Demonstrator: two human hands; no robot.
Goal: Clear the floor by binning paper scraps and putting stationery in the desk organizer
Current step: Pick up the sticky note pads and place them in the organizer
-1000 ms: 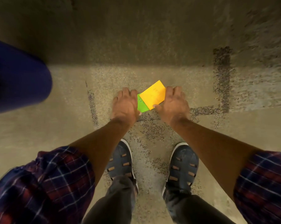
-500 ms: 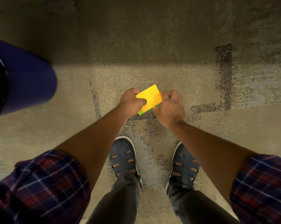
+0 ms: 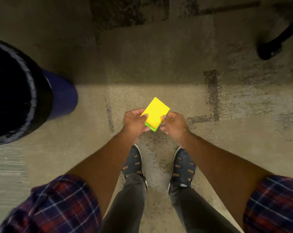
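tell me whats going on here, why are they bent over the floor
A person is standing over a speckled floor, holding a small stack of sticky notes, yellow on top and green beneath. The left hand and the right hand each pinch one side of it, above the shoes. A dark bin with a blue side stands to the left.

bin point(image 3: 61, 98) cut by left edge, inside too dark, green paper point(image 3: 152, 128) mostly under yellow point(image 3: 156, 113)
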